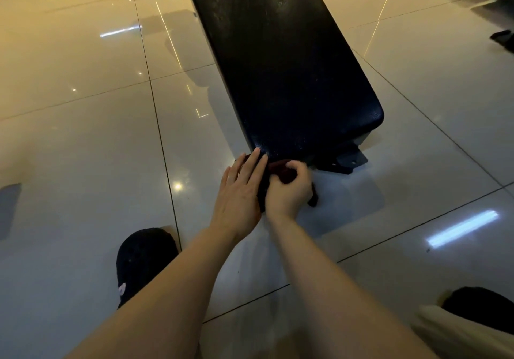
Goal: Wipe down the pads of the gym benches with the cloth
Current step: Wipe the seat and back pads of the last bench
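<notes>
Both hands meet at the near end of the bench pad [281,74]. Flat and straight-fingered, the left hand [240,191] lies over the dark cloth [281,170], its fingertips [257,152] touching the pad's near edge. Just beside it, the right hand [290,189] is curled — fingers and thumb pinching a bunched, reddish-dark fold of cloth against the pad's end, with a tail of cloth hanging below the knuckles. Both forearms reach forward from the bottom of the view, converging. Beyond the hands the long black pad slopes away — its metal foot bracket [346,161] rests on the glossy tiled floor [83,136]. Two black shoes [141,261] stand on the tiles at either side.
</notes>
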The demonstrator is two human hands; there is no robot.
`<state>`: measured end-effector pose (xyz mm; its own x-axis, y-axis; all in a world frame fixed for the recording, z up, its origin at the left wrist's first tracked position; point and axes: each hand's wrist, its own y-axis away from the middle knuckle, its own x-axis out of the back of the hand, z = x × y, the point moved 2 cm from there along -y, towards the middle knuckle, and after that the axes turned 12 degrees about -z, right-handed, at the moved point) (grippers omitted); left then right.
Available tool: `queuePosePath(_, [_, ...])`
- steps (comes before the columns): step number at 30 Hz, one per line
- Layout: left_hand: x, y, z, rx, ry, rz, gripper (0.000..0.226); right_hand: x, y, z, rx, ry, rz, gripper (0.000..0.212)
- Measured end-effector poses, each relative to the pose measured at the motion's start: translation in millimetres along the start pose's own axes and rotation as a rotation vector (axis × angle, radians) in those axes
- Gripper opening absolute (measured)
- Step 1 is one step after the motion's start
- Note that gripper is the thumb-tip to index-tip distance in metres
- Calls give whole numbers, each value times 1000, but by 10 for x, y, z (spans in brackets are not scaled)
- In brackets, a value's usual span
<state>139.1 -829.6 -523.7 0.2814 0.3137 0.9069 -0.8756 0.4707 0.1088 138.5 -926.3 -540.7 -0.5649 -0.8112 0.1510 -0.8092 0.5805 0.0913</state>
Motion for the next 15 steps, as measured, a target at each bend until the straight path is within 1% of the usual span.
queuePosePath(1, [-8,-5,-4,1,5,0,76,-27,-98,46,-51,28,5,39])
queuePosePath(3, [-17,5,-12,0,-1,8,78,64,-271,136,-184,85,0,34])
queuePosePath(4, [-14,2,-24,-7,-9,11,79,150,-305,176,-161,139,8,30])
queuePosePath(5, [-12,2,-44,-15,-17,14,80,232,-273,183,-61,218,8,27])
queuePosePath(7, [-25,3,-88,-33,-16,40,81,318,-78,150,252,362,-24,24])
queuePosePath(8, [-29,2,-95,-44,-5,53,81,311,1,160,372,413,-48,23])
queuePosePath(9, [-45,-3,-97,-53,6,61,81,289,20,169,449,454,-77,22])
queuePosePath(10, [-67,-11,-92,-57,13,68,81,249,-34,193,487,488,-104,22])
queuePosePath(11, [-93,-17,-86,-52,18,78,84,203,-112,215,486,511,-125,23])
queuePosePath(13, [-144,-10,-68,-21,27,98,89,167,-233,227,376,525,-152,23])
queuePosePath(14, [-167,-5,-49,-13,33,101,91,184,-256,244,320,521,-142,22])
queuePosePath(15, [-176,-6,-36,-12,37,102,91,212,-253,258,313,521,-114,21])
